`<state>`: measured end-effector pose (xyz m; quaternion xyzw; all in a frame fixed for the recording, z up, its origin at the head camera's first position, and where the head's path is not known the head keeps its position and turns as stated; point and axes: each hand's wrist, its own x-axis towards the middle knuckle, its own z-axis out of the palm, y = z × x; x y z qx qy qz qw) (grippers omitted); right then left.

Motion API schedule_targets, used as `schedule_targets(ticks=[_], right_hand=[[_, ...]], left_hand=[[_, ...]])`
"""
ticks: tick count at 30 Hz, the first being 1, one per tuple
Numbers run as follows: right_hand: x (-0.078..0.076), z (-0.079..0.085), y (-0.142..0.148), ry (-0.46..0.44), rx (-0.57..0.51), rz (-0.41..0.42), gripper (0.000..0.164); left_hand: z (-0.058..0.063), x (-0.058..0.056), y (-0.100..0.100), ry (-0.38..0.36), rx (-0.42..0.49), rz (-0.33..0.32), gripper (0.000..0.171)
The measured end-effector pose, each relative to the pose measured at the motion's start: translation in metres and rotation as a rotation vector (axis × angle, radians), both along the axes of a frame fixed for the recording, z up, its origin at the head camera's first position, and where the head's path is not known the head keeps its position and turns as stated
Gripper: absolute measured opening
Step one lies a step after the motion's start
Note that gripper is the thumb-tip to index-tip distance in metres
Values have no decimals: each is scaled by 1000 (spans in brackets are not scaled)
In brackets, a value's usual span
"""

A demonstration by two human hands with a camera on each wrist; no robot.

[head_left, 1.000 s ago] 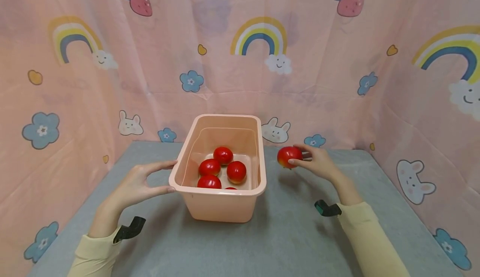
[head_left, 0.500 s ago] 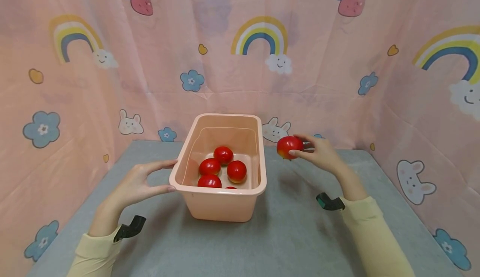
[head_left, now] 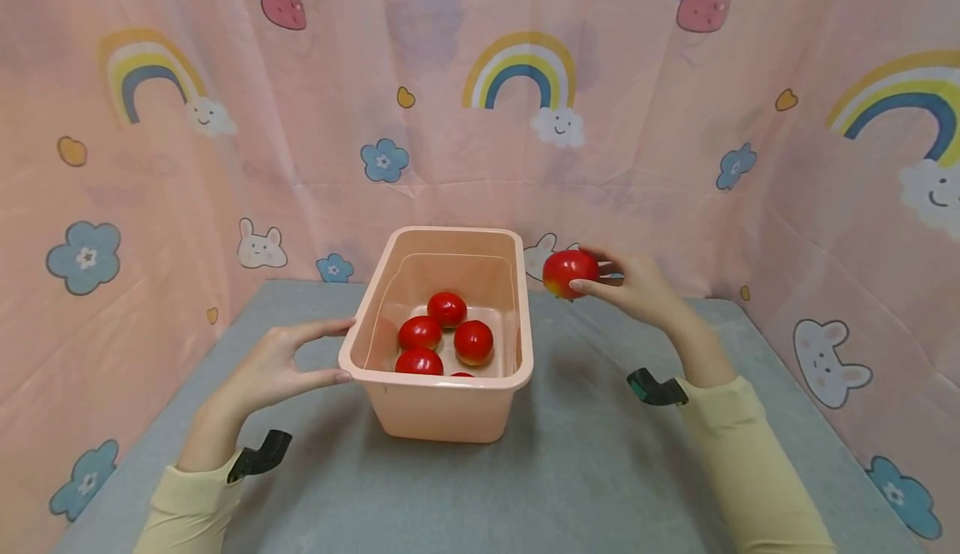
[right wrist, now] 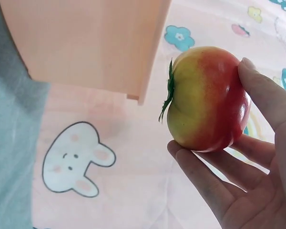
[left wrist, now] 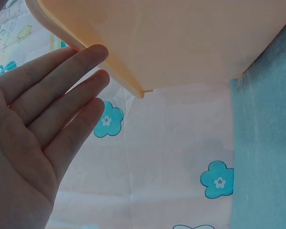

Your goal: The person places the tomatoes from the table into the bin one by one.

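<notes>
My right hand (head_left: 633, 291) holds a red tomato (head_left: 567, 272) above the table, just right of a peach-coloured plastic bin (head_left: 442, 412). The right wrist view shows that tomato (right wrist: 209, 102) pinched between thumb and fingers, its yellow-green end and green leafy stalk facing the bin wall (right wrist: 90, 43). Inside the bin lie several more red tomatoes (head_left: 473, 342), one mostly hidden behind the near rim. At the bin's left side, my left hand (head_left: 270, 375) touches the rim with fingertips and thumb. Its fingers (left wrist: 69, 78) look fairly straight in the left wrist view.
A grey-blue cloth-like tabletop (head_left: 585, 471) lies under the bin. Behind and on both sides hangs a pink curtain (head_left: 637, 187) printed with rainbows, flowers and rabbits. A black camera mount (head_left: 656, 387) sits on the right wrist, another (head_left: 258, 456) on the left.
My right hand has raised the tomato from near the table and brought it slightly left, closer to the bin's rim. The left hand and the bin have stayed in place.
</notes>
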<state>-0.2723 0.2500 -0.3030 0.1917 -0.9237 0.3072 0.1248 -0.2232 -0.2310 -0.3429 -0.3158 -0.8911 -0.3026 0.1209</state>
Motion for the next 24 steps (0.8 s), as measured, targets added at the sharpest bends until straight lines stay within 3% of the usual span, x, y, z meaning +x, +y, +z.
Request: schedule_targets(ticks=[9, 24], right_hand=[[0, 19, -11, -43, -10, 25, 63], [-1, 45, -39, -98, 78, 81, 64]], left_hand=[[0, 0, 0, -12, 8, -1, 61], [1, 1, 0, -14, 8, -8, 61]])
